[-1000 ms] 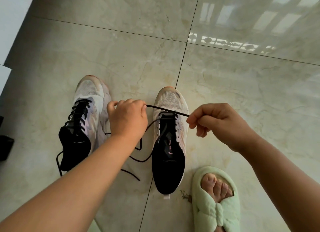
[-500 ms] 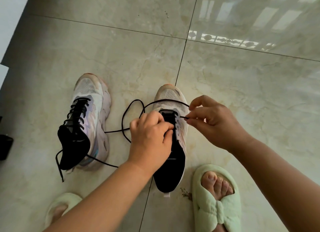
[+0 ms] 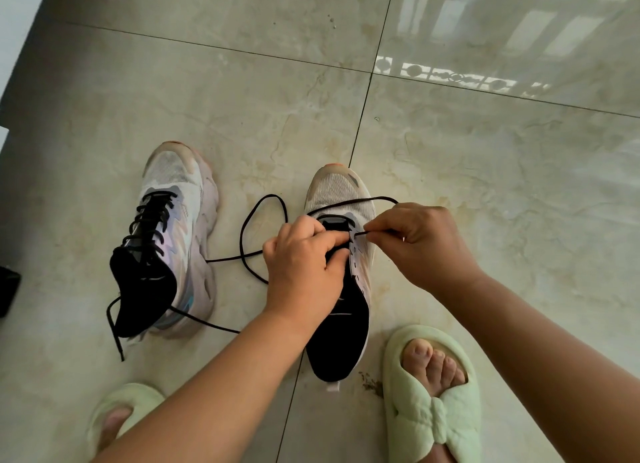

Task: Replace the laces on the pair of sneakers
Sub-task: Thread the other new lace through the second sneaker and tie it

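Threading a black lace (image 3: pixel 263 220) into the right-hand sneaker (image 3: pixel 341 282), which stands on the floor (image 3: pixel 485 185) beside the laced left-hand sneaker (image 3: pixel 166 234). Head view: right hand (image 3: pixel 420 244) pinches the lace tip at an eyelet; left hand (image 3: pixel 301 268) grips the eyelet flap. Judged best practice: steady the flap, feed the tip straight, then draw slack evenly. Hidden: the eyelet itself and the left fingertips; lacing progress cannot be told.

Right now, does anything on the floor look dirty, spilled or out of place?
Yes. Small dark crumbs of debris lie on the floor tile between the right sneaker's heel and the green slipper. The left sneaker leans sideways.
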Demonstrator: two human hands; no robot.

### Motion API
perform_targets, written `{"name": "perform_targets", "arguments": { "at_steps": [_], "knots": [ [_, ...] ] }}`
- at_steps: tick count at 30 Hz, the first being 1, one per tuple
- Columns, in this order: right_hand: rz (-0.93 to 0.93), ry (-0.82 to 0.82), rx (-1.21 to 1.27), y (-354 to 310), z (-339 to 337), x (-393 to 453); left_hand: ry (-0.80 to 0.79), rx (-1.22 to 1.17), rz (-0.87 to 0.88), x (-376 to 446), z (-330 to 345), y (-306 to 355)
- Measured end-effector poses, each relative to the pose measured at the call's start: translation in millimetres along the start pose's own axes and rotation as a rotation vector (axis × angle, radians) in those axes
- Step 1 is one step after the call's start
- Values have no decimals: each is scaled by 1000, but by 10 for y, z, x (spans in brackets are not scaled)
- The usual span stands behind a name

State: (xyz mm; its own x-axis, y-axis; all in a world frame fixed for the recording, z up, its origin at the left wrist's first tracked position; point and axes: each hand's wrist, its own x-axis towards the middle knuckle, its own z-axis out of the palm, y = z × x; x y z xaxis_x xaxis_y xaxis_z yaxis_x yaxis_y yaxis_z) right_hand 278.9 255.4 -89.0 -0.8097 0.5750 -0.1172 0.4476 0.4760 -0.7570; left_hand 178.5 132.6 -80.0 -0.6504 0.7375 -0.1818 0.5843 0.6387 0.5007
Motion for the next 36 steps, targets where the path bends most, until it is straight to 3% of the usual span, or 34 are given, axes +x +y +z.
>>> {"name": "perform_targets", "arguments": {
  "at_steps": [15,18,24,32,36],
  "knots": [
    [-225,-151,-259,-63,36,102,18,-275,-143,69,89,59],
    [-169,-136,-166,-20,68,69,2,-284,-140,77,102,61],
    [133,-55,130,70,45,5,7,-159,-136,123,94,73],
    [8,-106,-11,14,141,17,6,-116,-138,122,136,89],
    [96,35,88,3,112,-81,16,-69,-71,124,149,73]
  ]
}}
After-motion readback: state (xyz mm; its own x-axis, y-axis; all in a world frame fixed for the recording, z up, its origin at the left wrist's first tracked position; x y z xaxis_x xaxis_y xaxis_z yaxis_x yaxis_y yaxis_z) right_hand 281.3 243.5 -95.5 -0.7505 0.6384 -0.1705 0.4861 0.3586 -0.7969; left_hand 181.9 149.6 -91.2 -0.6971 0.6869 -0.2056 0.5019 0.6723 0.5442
